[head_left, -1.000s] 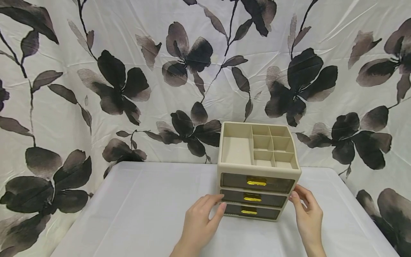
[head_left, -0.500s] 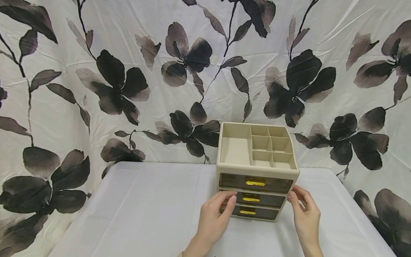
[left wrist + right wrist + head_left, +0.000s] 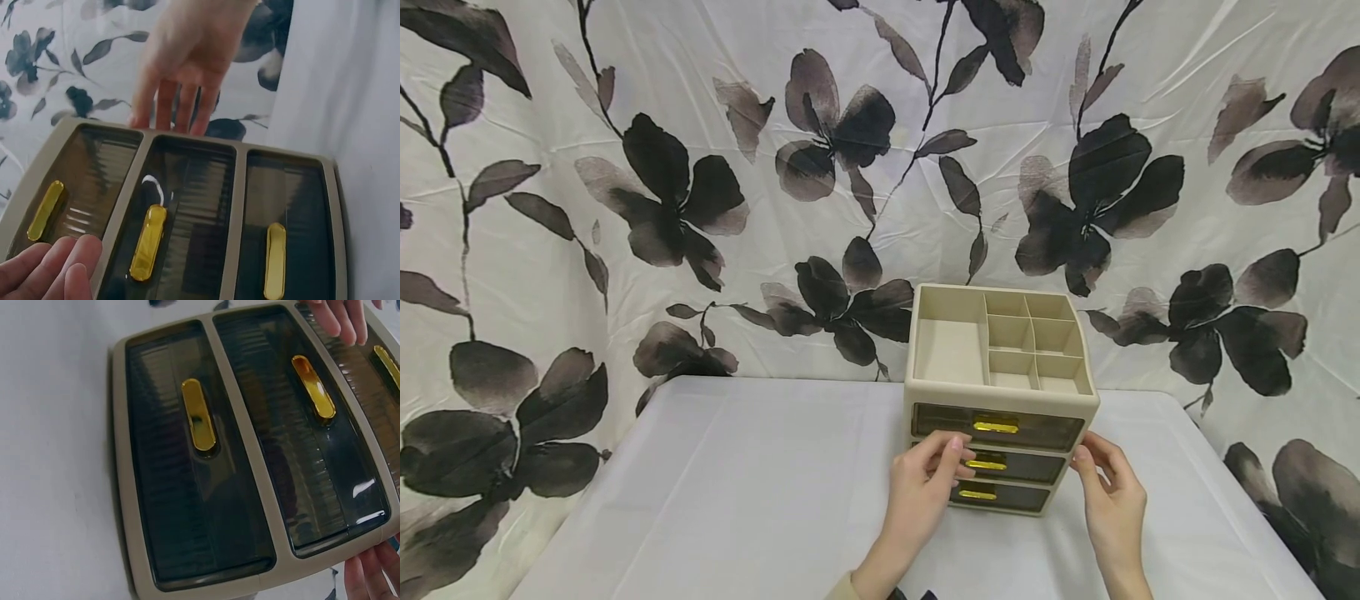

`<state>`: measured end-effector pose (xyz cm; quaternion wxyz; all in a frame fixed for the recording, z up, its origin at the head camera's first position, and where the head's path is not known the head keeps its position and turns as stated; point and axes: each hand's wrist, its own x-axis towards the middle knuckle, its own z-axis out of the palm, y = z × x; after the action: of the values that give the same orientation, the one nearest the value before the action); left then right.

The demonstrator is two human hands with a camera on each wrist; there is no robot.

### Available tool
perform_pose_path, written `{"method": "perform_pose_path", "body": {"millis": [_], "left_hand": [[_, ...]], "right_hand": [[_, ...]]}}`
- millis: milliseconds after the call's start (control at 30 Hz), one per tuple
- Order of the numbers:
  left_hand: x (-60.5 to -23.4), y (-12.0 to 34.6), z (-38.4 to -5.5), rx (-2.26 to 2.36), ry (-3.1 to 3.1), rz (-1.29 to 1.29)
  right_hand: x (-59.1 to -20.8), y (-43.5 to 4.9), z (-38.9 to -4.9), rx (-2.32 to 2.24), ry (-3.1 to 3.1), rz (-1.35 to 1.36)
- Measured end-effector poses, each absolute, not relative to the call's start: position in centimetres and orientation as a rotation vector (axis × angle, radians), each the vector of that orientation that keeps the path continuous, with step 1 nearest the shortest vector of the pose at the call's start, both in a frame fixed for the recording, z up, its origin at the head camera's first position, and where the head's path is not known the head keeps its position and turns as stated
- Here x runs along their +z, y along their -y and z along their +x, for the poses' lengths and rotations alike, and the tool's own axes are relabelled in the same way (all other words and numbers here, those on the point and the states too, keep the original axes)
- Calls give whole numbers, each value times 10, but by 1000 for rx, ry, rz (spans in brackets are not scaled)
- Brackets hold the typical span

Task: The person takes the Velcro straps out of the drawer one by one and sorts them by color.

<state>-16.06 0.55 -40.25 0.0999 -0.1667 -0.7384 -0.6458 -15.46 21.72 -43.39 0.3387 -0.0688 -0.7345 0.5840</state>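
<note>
White fabric backdrop with dark printed flowers (image 3: 880,217): is hanging behind everything, probably to screen off the room

Smooth white-covered table (image 3: 760,475): is lying level in front of the backdrop, giving a flat base

Cream plastic box-shaped organizer (image 3: 1000,398): is standing upright on the table, right of its middle, facing the person, presumably for easy access; its top is showing one large compartment and six small ones, seemingly for sorting by size

Three smoky translucent drawers (image 3: 1045,431): are sitting stacked in the organizer, all looking closed

Left hand (image 3: 917,487): is hovering before the drawers, thumb and fingers slightly apart, holding nothing; whether a fingertip is touching the front, I cannot tell

Right hand (image 3: 1112,492): is resting against the organizer's right side, fingers loosely extended, gripping nothing, likely to steady it

Three glossy gold-coloured oblong handles (image 3: 997,425): are lining up, one per drawer, presumably centred for an even pull; the left fingertips are pointing near the upper two
</note>
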Motion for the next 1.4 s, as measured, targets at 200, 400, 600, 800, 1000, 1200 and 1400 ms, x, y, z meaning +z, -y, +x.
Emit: {"method": "perform_pose_path", "body": {"millis": [200, 400, 600, 800, 1000, 1200, 1400], "left_hand": [[-399, -13, -164, -2062, 2166, -427], [-398, -21, -168, -2170, 2129, -368], [-396, -27, -170, -2234, 2091, -294], [-395, -36, -171, -2297, 2050, -244], [-394, -42, -171, -2334, 1994, -189], [-392, -45, -171, -2380, 1965, -132], [-391, -48, -171, -2410, 1931, -92]], "right_hand": [[-434, -216, -155, 1512, 1912, -186], [-434, -216, -155, 1512, 1913, -201], [-434, -216, -154, 1503, 1916, -205], [-434, -215, -153, 1500, 1921, -218], [-434, -214, -153, 1506, 1929, -235], [-435, -214, -154, 1501, 1926, -234], [-436, -215, -154, 1502, 1919, -227]]}}
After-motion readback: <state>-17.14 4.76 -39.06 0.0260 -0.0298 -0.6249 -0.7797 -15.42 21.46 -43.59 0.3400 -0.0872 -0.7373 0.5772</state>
